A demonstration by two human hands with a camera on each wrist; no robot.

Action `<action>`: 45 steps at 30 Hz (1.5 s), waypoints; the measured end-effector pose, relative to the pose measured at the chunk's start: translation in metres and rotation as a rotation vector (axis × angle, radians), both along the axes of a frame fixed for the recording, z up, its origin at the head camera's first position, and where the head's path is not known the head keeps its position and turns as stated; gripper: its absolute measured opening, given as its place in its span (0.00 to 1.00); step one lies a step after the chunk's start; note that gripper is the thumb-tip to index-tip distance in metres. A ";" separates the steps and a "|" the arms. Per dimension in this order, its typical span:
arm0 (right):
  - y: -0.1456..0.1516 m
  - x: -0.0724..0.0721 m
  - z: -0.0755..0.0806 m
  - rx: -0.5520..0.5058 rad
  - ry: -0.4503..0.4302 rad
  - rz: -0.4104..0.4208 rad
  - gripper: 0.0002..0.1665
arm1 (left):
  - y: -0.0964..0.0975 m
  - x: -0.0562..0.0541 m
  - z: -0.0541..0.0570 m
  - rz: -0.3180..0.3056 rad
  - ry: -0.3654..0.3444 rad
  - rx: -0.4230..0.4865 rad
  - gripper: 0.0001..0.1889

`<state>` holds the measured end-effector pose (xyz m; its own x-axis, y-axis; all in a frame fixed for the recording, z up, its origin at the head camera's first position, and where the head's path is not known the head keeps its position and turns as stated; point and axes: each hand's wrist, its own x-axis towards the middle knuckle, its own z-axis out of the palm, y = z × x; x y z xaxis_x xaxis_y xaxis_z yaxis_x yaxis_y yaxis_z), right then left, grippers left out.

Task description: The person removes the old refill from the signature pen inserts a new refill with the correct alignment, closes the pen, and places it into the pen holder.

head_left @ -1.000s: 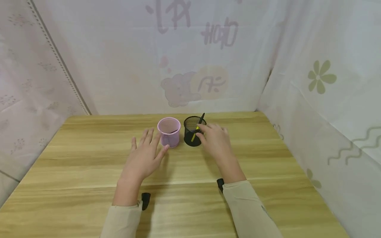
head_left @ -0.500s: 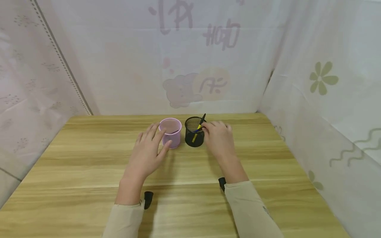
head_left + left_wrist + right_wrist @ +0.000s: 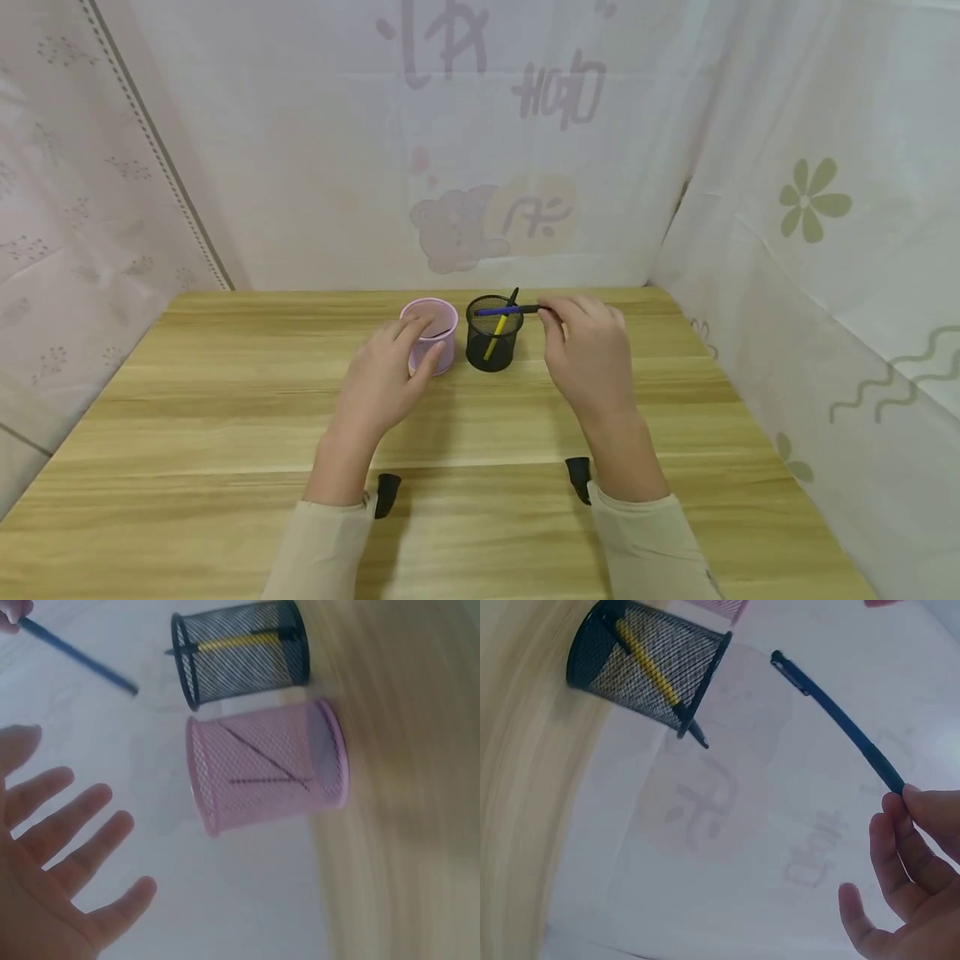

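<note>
My right hand point(image 3: 596, 358) pinches a blue pen point(image 3: 495, 312) by its dark end between thumb and fingertips. The pen point(image 3: 840, 716) lies nearly level across the mouth of the black mesh pen holder point(image 3: 478, 343) in the head view; the right wrist view has it apart from the holder. Inside that holder leans a yellow and black pen point(image 3: 649, 667), its dark tip above the rim. To the left stands a pink mesh pen holder point(image 3: 262, 802), with thin dark sticks showing through its wall. My left hand point(image 3: 60, 862) spreads its fingers near the pink holder's rim, holding nothing.
Both holders stand near the back edge of the wooden table point(image 3: 225, 400). Printed white cloth point(image 3: 315, 167) hangs behind and along both sides. A small black piece point(image 3: 387, 495) sits at the left wrist, and a similar one point(image 3: 578, 479) at the right.
My right hand has drawn the blue pen up out of the black holder and moved right. My left hand has shifted right, over the pink holder's rim in the head view.
</note>
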<state>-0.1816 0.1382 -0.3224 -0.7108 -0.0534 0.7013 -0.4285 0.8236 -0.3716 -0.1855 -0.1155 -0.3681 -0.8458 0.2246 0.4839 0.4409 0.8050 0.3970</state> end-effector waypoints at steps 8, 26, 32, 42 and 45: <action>-0.003 0.016 0.004 -0.408 -0.242 0.151 0.09 | 0.003 0.004 0.003 -0.030 -0.035 0.198 0.21; 0.004 0.011 -0.016 -0.378 -0.579 0.157 0.12 | -0.008 0.012 -0.005 -0.028 -0.015 0.310 0.08; 0.008 -0.002 -0.034 -0.180 -0.685 0.186 0.10 | -0.014 0.008 -0.019 -0.028 -0.107 0.240 0.08; 0.006 -0.025 -0.066 0.076 -0.699 0.232 0.06 | -0.015 -0.011 -0.040 -0.016 -0.288 -0.097 0.02; 0.004 -0.029 -0.075 0.173 -0.699 0.231 0.05 | -0.015 -0.013 -0.045 -0.006 -0.344 -0.195 0.02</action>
